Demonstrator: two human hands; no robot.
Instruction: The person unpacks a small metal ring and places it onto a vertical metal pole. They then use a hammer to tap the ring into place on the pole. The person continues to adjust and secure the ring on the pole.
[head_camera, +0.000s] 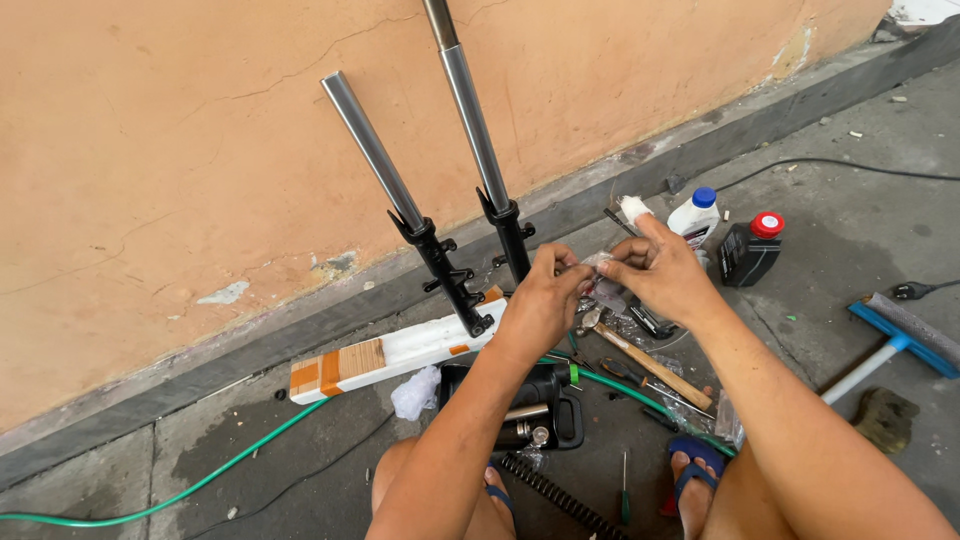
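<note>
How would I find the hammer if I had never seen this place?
Start at the two shiny fork tubes leaning on the orange wall, then drop to the floor just right of them, under the person's right hand. The hammer lies there slantwise among small tools. It alone has a pale wooden handle with a metal head.

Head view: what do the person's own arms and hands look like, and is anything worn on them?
Both arms are bare right up to the bottom edge of the picture: no sleeves, gloves, watch or bracelets show. The left hand and right hand are bare too, and no rings can be made out on the fingers. The only bandage-like white wrap sits beyond the right hand; whether it is on a finger cannot be told.
</note>
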